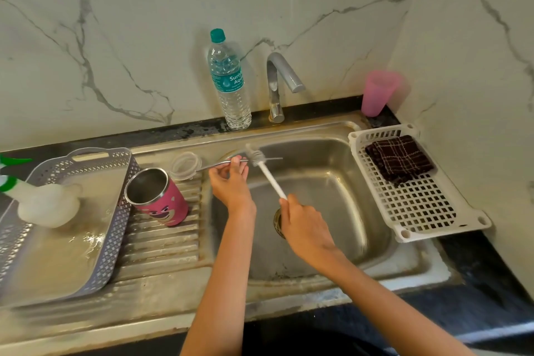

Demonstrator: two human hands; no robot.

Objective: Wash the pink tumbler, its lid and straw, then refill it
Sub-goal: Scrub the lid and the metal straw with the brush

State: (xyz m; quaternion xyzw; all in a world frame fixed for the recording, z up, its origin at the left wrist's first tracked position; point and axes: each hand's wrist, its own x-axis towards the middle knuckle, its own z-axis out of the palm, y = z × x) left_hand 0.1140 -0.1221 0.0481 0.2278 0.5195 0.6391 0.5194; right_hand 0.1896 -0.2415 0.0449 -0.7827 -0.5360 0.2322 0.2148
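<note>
Head view: two hands worked on the straw over the sink.
The left hand (231, 185) pinched the metal straw (215, 165) between curled fingers and thumb and held it about level above the sink (346, 211). The right hand (303, 225) was closed around the white handle of a thin brush (270, 178), and its bristles touched the straw just right of the left fingertips. The clear lid (185, 166) lay just left of those fingers. The pink tumbler (159, 196) sat lidless on the drainboard, well left of the right fingers. A water bottle (228, 81) stood behind, near the tap (277, 81).
</note>
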